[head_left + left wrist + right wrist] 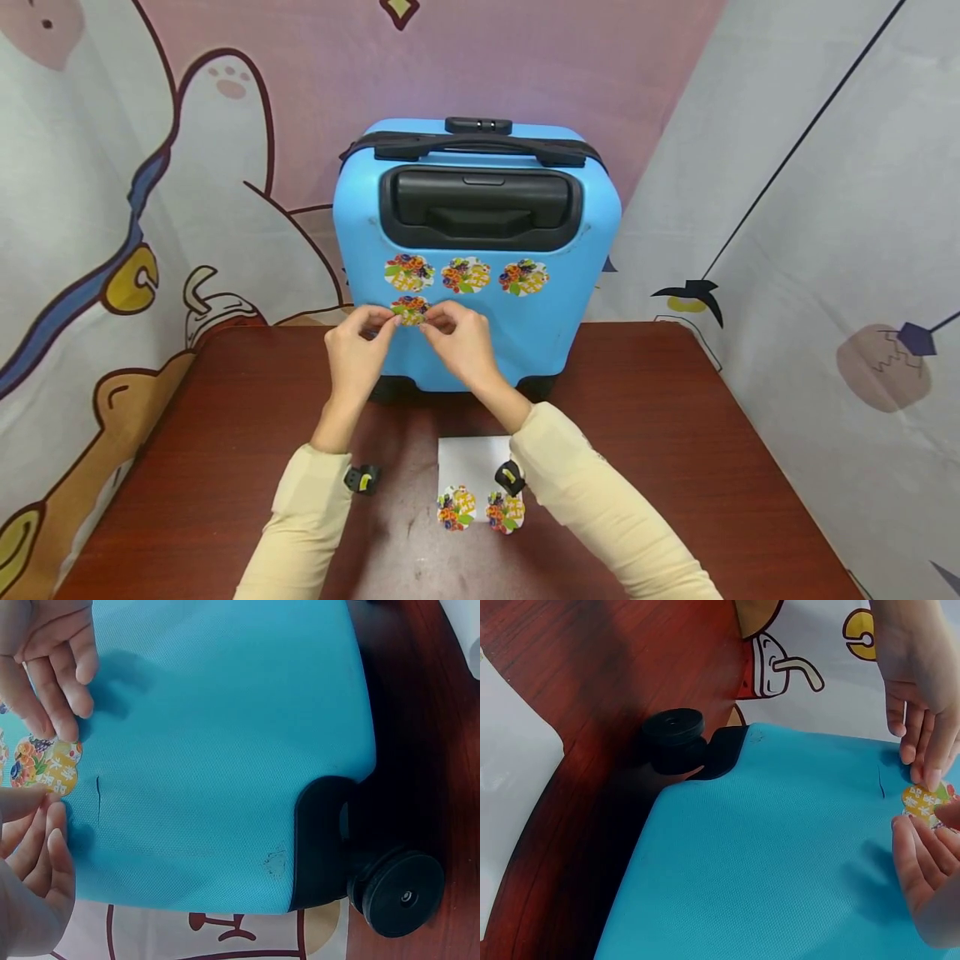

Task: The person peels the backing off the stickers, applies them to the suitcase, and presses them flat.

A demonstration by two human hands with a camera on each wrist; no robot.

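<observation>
A light-blue suitcase (525,333) stands on the table with its trolley-handle side facing me. My left hand (354,343) pinches the left edge of a scalloped fruit sticker (409,310) between thumb and index finger. On its right edge, my right hand (463,343) pinches the same sticker. The sticker lies at or very near the suitcase surface; whether it is stuck down I cannot tell. Right above it is the left one of three matching stickers (466,275) in a row under the black handle recess (480,208). In the left wrist view, the sticker (46,765) shows between both hands' fingertips.
A white backing sheet (472,458) with two more fruit stickers (457,508) lies on the brown table (637,467), partly under my right forearm. Black wheels (405,892) sit at the suitcase's lower corners. A printed cartoon cloth (240,158) hangs behind and at the sides.
</observation>
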